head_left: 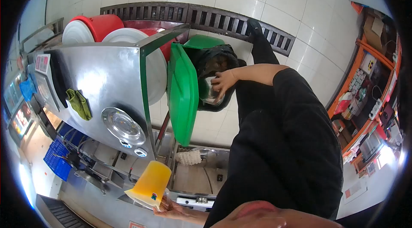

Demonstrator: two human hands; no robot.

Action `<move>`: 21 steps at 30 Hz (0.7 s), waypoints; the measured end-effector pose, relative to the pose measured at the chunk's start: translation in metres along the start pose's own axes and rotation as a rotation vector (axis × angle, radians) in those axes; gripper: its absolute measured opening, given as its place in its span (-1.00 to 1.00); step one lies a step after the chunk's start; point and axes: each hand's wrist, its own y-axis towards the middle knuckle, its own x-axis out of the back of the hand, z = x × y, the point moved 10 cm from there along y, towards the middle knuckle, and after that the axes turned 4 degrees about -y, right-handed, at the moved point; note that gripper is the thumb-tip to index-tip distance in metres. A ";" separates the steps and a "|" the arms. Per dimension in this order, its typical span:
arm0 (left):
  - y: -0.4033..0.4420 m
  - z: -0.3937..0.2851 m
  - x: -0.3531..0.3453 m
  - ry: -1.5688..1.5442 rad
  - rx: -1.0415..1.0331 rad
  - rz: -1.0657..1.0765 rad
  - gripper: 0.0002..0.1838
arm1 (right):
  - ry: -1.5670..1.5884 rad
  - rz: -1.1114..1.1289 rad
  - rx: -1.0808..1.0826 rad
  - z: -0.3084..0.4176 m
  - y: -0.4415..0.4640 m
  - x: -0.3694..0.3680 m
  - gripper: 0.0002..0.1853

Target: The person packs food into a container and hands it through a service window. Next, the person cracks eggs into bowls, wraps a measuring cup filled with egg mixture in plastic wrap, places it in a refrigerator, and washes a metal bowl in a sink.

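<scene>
My left hand (169, 209) is closed on a yellow pitcher (151, 181), tilted on its side beside the steel counter. Part of that hand is hidden behind the pitcher. My right hand (224, 83) reaches down to the bin, its fingers curled over a shiny metal bowl (210, 92). The bowl is tilted at the mouth of the black bin liner (229, 52). Inside the liner, brownish contents show, too dark to make out. The bin's green lid (183, 95) stands swung open on the side towards the counter.
A steel counter (103, 65) holds a round metal dish (123, 126) and a green cloth (79, 104). Red tubs (103, 26) with white lids (77, 33) stand beyond it. A drain grate (171, 12) crosses the tiled floor. Orange shelving (354, 75) lines the right side.
</scene>
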 end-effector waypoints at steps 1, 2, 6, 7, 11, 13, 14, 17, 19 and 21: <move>0.002 0.002 -0.005 0.015 -0.002 0.007 -0.61 | 0.004 -0.009 -0.013 0.002 -0.008 0.000 -0.37; 0.003 0.000 0.000 0.011 -0.023 -0.055 -0.64 | -0.036 0.150 -0.115 -0.004 -0.024 -0.017 -0.35; -0.011 -0.008 -0.020 -0.007 -0.114 -0.222 -0.65 | 0.212 0.586 -0.313 -0.015 -0.067 -0.047 -0.28; -0.014 -0.007 -0.015 -0.013 -0.130 -0.315 -0.64 | 0.281 0.555 -0.269 -0.014 -0.072 -0.047 -0.28; -0.007 -0.012 -0.022 -0.006 -0.103 -0.058 -0.56 | -0.024 0.227 -0.234 -0.002 -0.044 0.008 -0.27; -0.008 -0.013 -0.021 -0.018 -0.112 -0.100 -0.56 | 0.070 0.370 -0.272 -0.001 -0.053 -0.016 -0.28; -0.013 -0.014 -0.032 -0.026 -0.114 -0.098 -0.56 | 0.074 0.501 -0.359 -0.004 -0.059 -0.041 -0.29; -0.024 -0.026 -0.042 -0.005 -0.185 -0.227 -0.53 | 0.186 0.370 -0.717 -0.031 -0.059 -0.059 -0.30; -0.020 -0.027 -0.043 -0.052 -0.146 -0.069 -0.48 | 0.608 0.079 -1.467 -0.080 -0.104 -0.048 -0.23; -0.028 -0.033 -0.046 -0.027 -0.150 -0.074 -0.48 | 1.453 -0.165 -1.850 -0.083 -0.125 -0.031 -0.19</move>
